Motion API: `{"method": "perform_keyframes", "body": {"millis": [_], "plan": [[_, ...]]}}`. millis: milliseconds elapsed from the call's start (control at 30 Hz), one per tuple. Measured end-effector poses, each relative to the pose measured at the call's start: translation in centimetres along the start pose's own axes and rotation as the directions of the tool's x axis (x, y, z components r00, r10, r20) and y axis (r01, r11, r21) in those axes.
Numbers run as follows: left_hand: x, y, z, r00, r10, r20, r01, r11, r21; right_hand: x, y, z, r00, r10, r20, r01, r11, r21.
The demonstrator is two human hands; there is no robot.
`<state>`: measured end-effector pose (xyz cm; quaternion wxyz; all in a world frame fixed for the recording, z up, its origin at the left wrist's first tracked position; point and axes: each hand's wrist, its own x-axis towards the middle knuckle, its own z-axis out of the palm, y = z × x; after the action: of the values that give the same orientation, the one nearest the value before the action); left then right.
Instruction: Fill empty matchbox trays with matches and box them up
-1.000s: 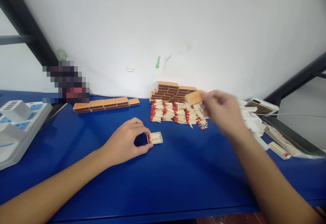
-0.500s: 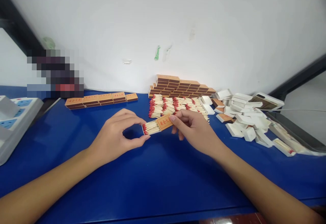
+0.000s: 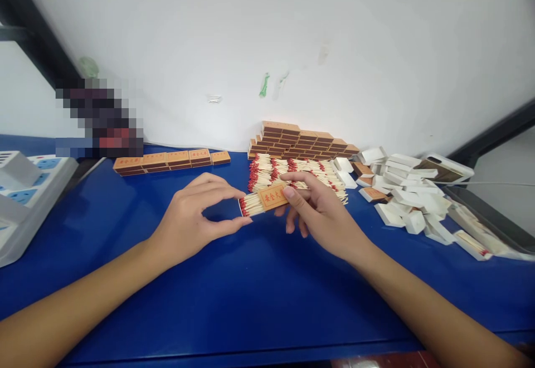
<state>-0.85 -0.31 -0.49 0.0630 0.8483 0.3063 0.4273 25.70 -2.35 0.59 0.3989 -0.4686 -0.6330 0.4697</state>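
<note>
In the head view, pinches the left end of a match-filled matchbox tray (image 3: 252, 204) with the left hand (image 3: 194, 211), thumb and fingers arched in a C. Clasps the orange matchbox sleeve (image 3: 272, 197) with the right hand (image 3: 321, 210), lower fingers loosely curled. Shows sleeve partly over tray, before the loose matches (image 3: 261, 171), over the blue table (image 3: 251, 290).

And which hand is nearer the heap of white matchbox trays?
Right hand: it holds the matchbox sleeve, left of the heap. The left hand, holding the match-filled tray, is farther left.
</note>
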Motion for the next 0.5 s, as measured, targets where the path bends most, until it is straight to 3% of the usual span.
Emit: {"method": "perform_keyframes", "body": {"millis": [267, 500], "plan": [[-0.4, 0.3, 0.5, 0.999, 0.019, 0.036, -0.017, 0.998, -0.054, -1.7, 0.2, 2.7, 0.965, -0.023, 0.262, 0.026, 1.000, -0.006], [-0.6, 0.6, 0.7, 0.998, 0.003, 0.063, 0.001, 0.998, -0.064, -2.0, -0.1, 2.6, 0.960, -0.002, 0.280, 0.034, 0.994, -0.108]]}}
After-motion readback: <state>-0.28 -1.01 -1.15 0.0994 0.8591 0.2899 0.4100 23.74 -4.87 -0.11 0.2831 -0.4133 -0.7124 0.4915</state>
